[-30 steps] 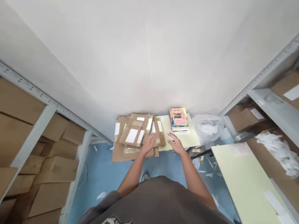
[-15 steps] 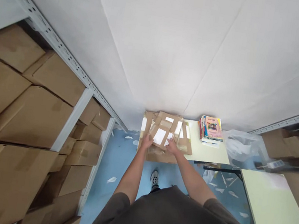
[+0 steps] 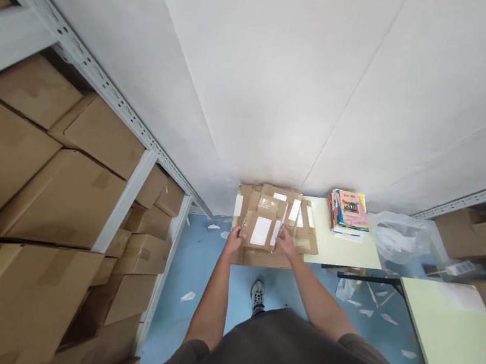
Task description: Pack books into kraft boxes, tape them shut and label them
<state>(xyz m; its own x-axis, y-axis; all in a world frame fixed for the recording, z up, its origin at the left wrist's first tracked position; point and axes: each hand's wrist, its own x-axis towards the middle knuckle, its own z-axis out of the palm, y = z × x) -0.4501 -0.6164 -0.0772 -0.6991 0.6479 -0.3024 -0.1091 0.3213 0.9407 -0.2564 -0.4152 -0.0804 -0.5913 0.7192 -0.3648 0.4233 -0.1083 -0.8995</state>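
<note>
A flattened brown cardboard piece (image 3: 262,230) with white labels and shiny clear tape lies on top of a pile of flattened cardboard (image 3: 310,242). My left hand (image 3: 234,241) grips its left edge near the lower corner, fingers closed. At the right edge, my right hand (image 3: 285,240) has its fingers closed on the same piece. The pile covers the left part of a pale yellow table (image 3: 342,256) against the wall. Parts of my fingertips are hidden by the cardboard.
Stacked books (image 3: 349,212) stand on the table to the right, beside a clear plastic bag (image 3: 400,241). Shelving (image 3: 124,203) full of cardboard boxes (image 3: 60,196) runs along the left. A second pale table (image 3: 443,343) is at right. Paper scraps (image 3: 188,296) litter the blue floor.
The top cardboard piece now sits straighter and slightly lower between my hands. My right hand has shifted from its lower right corner to its right edge. The view has moved a little left.
</note>
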